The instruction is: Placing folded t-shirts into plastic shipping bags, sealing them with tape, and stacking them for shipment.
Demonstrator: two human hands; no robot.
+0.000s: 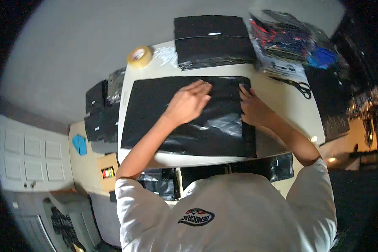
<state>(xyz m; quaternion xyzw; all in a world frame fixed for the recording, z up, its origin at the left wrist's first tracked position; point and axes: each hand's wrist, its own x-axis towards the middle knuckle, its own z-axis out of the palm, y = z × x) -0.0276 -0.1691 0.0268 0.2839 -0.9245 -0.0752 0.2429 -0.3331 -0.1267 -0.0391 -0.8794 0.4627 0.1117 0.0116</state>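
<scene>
A glossy black plastic sheet or bag (155, 122) lies spread on the white table in front of me. My left hand (189, 103) rests flat on its upper middle, fingers stretched out and slanting to the right. Near the sheet's right edge, where a narrow strip or fold (248, 140) runs from far to near, my right hand (254, 108) presses down with its fingers apart. Neither hand grips anything that I can see. Part of the strip is hidden under the right hand.
Beyond the sheet sits a stack of folded black plastic bags (214, 44). A tape roll (139, 57) stands at the table's far left corner. Black scissors (300, 87) and a heap of clear-wrapped packages (285, 40) lie at the right. More black packs (97, 98) are left of the table.
</scene>
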